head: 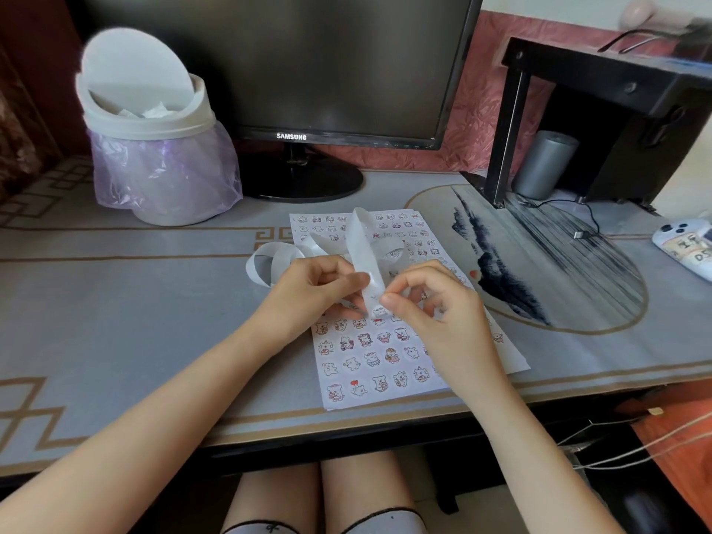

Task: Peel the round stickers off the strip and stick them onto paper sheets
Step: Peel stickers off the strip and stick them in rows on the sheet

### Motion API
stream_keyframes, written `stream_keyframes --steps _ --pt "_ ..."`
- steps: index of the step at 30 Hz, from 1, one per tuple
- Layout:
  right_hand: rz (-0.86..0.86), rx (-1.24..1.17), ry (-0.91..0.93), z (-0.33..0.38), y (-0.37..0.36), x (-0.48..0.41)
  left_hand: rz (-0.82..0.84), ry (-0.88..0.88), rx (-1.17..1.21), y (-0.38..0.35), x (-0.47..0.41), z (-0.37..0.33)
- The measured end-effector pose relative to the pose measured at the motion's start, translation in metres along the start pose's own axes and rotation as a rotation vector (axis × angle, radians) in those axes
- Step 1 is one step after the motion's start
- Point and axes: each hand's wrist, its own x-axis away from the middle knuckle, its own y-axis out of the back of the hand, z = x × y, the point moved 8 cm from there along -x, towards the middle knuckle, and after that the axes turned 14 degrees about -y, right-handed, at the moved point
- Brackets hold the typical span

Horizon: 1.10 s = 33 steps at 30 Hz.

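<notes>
A white sticker strip [362, 248] curls up over the desk, its loose end looping to the left [269, 264]. My left hand [312, 287] pinches the strip near its lower end. My right hand [431, 302] pinches a round sticker [379, 311] at the strip's bottom edge, thumb and forefinger closed on it. Under both hands lies a paper sheet [370, 364] covered in rows of round cartoon stickers. A second sheet [408, 229] with stickers lies behind it.
A white swing-lid bin [154, 125] with a purple bag stands at the back left. A black monitor [293, 71] stands behind the sheets. A black shelf [601, 109] with a grey cylinder is at the right, and a white phone [685, 244] at the far right.
</notes>
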Motion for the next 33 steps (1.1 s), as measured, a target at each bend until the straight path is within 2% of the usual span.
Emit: stream_keyframes --steps 3,9,14,25,33 --pt "0.059 -0.070 -0.107 -0.003 0.011 0.002 0.003 0.015 -0.003 -0.001 0.000 0.001" --pt "0.131 -0.046 -0.373 -0.027 0.051 0.012 0.029 0.047 -0.023 -0.003 0.002 0.003" --pt "0.150 0.034 -0.515 -0.048 0.066 0.020 0.043 0.062 -0.046 -0.003 0.002 0.005" --pt "0.177 0.189 -0.585 -0.062 0.077 0.021 0.044 0.068 -0.055 -0.003 0.002 0.006" --pt "0.171 0.165 -0.578 -0.061 0.076 0.021 0.039 0.069 -0.062 -0.002 0.001 0.008"
